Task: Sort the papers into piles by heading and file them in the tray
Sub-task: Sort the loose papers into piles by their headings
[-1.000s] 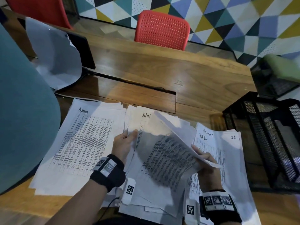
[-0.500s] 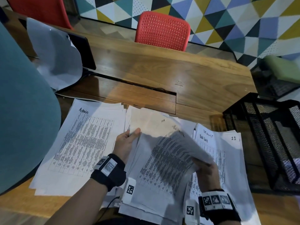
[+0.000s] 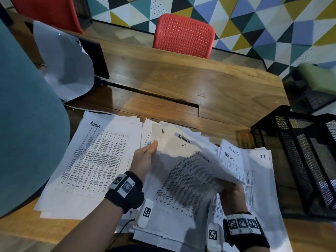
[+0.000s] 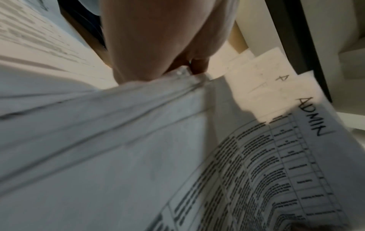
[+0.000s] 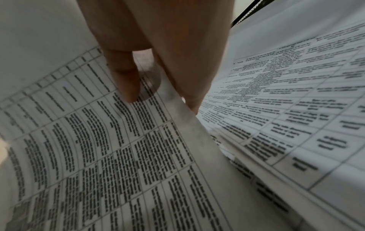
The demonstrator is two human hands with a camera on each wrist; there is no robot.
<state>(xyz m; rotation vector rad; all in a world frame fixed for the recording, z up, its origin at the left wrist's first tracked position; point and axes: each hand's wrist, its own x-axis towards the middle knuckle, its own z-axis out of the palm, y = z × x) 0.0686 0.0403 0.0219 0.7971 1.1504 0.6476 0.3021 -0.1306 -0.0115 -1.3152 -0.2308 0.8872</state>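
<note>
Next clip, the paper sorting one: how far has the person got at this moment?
Partly sorted. Done: an Admin pile lies on the left and a Task List pile on the right. In hand: the left hand holds the edge of the middle stack while the right hand lifts a sheet headed Admin. Left: the middle stack remains unsorted, and the wire tray shows no papers yet.
</note>
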